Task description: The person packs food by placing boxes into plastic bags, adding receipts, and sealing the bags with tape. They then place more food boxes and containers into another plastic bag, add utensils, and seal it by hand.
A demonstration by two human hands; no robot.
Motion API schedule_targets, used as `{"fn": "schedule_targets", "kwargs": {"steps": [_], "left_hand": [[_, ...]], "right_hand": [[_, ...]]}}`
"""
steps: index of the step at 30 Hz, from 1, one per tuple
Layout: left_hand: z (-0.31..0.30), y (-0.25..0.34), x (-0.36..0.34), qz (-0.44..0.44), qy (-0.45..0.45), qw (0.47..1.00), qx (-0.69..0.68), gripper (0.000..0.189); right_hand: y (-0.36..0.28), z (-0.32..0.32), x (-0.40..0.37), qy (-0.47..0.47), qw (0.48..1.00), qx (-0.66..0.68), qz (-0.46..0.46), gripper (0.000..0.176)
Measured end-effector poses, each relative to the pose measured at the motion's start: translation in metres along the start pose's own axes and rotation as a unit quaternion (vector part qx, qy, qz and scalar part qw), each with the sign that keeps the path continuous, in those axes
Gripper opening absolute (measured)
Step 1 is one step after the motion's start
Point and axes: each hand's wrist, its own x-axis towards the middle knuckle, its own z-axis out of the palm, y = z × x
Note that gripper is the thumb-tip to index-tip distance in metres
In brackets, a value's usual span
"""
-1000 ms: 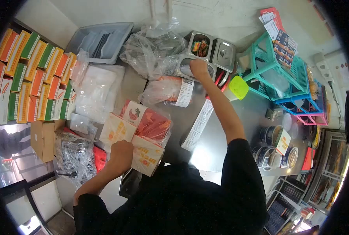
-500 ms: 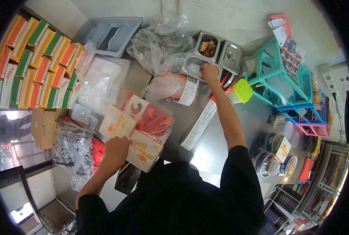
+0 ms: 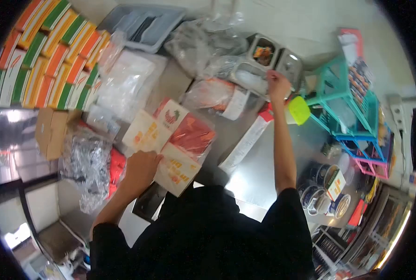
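Observation:
Near the table's front edge, my left hand (image 3: 141, 169) is closed on the white printed paper bags (image 3: 148, 134), which have orange lettering. Beside them lies a plastic pack of red printed bags (image 3: 192, 135). My right hand (image 3: 279, 86) is raised at the right edge of an open metal container (image 3: 251, 77) with whitish contents. Its fingers are pinched together, and anything between them is too small to make out. Behind that container stands another metal one with colourful sachets (image 3: 264, 52), and a lidded one (image 3: 290, 65) is to its right.
Stacked orange and green boxes (image 3: 44, 58) fill the left. A grey tray (image 3: 145, 25) and clear plastic bags (image 3: 189, 49) are at the back. A long white box (image 3: 246, 142), a lime-lidded container (image 3: 298, 111), teal baskets (image 3: 338, 93) and round tubs (image 3: 341, 205) are to the right.
My right hand has come out of the metal container to its right edge. My left hand stays at the paper bags. The whole view has shifted and tilted slightly.

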Motion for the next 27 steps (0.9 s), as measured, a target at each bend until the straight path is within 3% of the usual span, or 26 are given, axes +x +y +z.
{"fn": "schedule_targets", "kwargs": {"steps": [1,3,4,5,7,10,12,14,16,17,18,19,20,22,23,25,27], "left_hand": [[-0.009,0.003,-0.002,-0.021,0.011,0.998,-0.052,0.031],[-0.019,0.011,-0.007,-0.104,0.032,0.978,-0.175,0.033],[-0.019,0.011,-0.009,-0.156,0.046,0.956,-0.244,0.034],[-0.018,0.010,-0.010,-0.181,0.038,0.953,-0.240,0.034],[-0.013,0.011,-0.014,-0.247,0.098,0.903,-0.338,0.032],[-0.012,0.009,-0.018,-0.281,0.072,0.889,-0.356,0.033],[-0.018,0.010,-0.021,-0.299,0.026,0.865,-0.403,0.033],[-0.010,0.008,-0.023,-0.313,-0.012,0.837,-0.450,0.033],[0.014,0.004,-0.028,-0.310,0.008,0.730,-0.609,0.030],[0.013,0.007,-0.029,-0.312,0.008,0.728,-0.610,0.030],[0.009,0.015,-0.027,-0.322,0.067,0.702,-0.632,0.026],[0.008,0.020,-0.026,-0.331,0.125,0.672,-0.651,0.022],[0.009,0.022,-0.027,-0.332,0.125,0.671,-0.651,0.022],[0.013,0.024,-0.025,-0.334,0.158,0.605,-0.705,0.018],[0.016,0.024,-0.025,-0.334,0.158,0.604,-0.706,0.018],[0.019,0.023,-0.022,-0.307,0.217,0.680,-0.629,0.017],[0.016,0.022,-0.019,-0.321,0.222,0.694,-0.605,0.016]], "right_hand": [[-0.029,-0.014,-0.010,-0.007,0.986,0.137,0.091,0.016],[-0.108,-0.054,-0.047,-0.070,0.897,0.372,0.228,0.015],[-0.146,-0.070,-0.075,-0.126,0.877,0.393,0.246,0.013],[-0.183,-0.082,-0.104,-0.199,0.807,0.480,0.280,0.011],[-0.240,-0.085,-0.157,-0.302,0.729,0.522,0.323,0.009],[-0.279,-0.074,-0.191,-0.366,0.721,0.461,0.366,0.008],[-0.284,-0.059,-0.206,-0.341,0.770,0.425,0.332,0.009],[-0.289,-0.059,-0.212,-0.339,0.746,0.455,0.347,0.009],[-0.290,-0.060,-0.212,-0.337,0.721,0.484,0.364,0.010],[-0.287,-0.062,-0.206,-0.368,0.704,0.475,0.379,0.009],[-0.285,-0.064,-0.202,-0.398,0.686,0.465,0.394,0.009],[-0.283,-0.065,-0.201,-0.399,0.685,0.464,0.394,0.009],[-0.281,-0.067,-0.201,-0.425,0.689,0.447,0.379,0.009],[-0.279,-0.069,-0.199,-0.450,0.694,0.429,0.361,0.010],[-0.279,-0.071,-0.199,-0.441,0.714,0.430,0.335,0.009],[-0.277,-0.069,-0.199,-0.430,0.732,0.429,0.307,0.009],[-0.275,-0.064,-0.200,-0.312,0.860,0.388,0.109,0.009]]}}
